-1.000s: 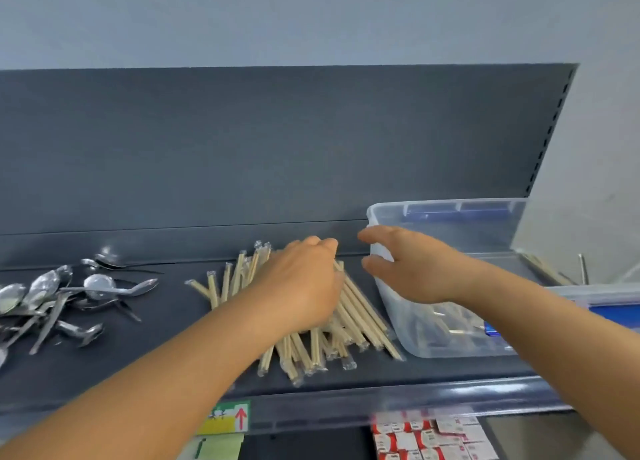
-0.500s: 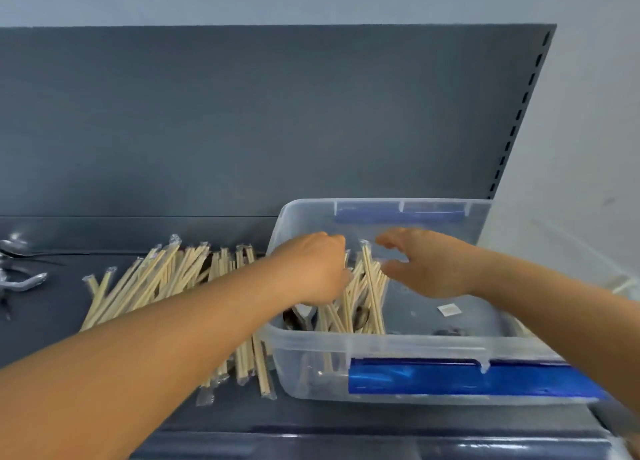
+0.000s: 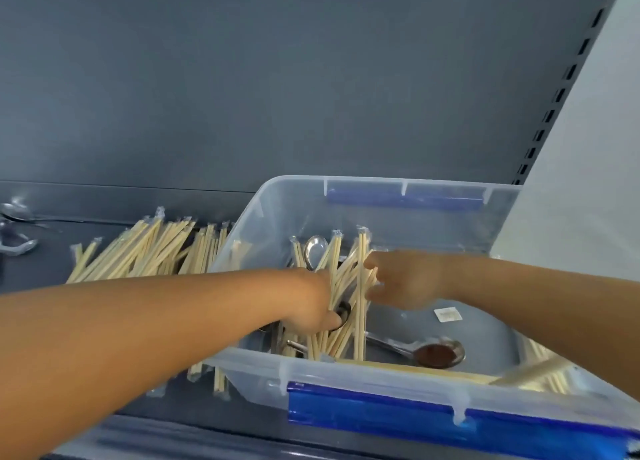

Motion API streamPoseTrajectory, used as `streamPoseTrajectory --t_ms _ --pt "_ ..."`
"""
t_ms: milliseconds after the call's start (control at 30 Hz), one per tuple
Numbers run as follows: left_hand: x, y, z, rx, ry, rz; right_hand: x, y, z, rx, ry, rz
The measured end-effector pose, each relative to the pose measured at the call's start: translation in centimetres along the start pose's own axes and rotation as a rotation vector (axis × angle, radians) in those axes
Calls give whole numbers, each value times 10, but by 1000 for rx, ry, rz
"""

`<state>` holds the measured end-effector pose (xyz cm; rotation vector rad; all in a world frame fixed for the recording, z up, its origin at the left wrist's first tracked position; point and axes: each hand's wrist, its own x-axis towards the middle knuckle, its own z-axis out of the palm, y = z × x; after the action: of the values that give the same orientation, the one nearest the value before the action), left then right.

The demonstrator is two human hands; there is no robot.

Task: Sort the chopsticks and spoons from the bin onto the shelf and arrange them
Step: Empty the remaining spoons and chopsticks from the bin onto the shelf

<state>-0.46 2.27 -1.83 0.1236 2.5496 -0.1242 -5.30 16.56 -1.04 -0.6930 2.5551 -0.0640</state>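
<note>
Chopsticks (image 3: 346,297) and spoons (image 3: 437,352) inside bin (image 3: 381,376)

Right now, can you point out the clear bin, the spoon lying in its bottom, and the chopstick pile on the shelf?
Clear bin (image 3: 363,373): head view, on its near rim.
Spoon (image 3: 438,353): head view, on its bowl.
Chopstick pile (image 3: 149,248): head view, on the middle sticks.

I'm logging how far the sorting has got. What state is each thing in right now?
bin: open, lidless, partly emptied
bundle of chopsticks: gathered between both hands in the bin
left hand: gripping the bundle
right hand: gripping the bundle
chopstick pile: lying on the shelf
</note>
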Motion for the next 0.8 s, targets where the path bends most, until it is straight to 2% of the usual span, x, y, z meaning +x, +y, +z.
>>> streamPoseTrajectory --t_ms 167,433,633,700,800 --pt "12 6 -5 -29 28 -8 10 -5 4 77 15 36" --pt "28 14 -4 -356 88 -10 11 6 5 230 55 264" --pt "38 4 -9 -251 174 -144 22 12 12 114 61 343" --pt "41 0 -9 -283 196 -120 23 14 11 123 75 367" --pt "41 1 -6 -368 185 -45 22 14 10 287 136 378"
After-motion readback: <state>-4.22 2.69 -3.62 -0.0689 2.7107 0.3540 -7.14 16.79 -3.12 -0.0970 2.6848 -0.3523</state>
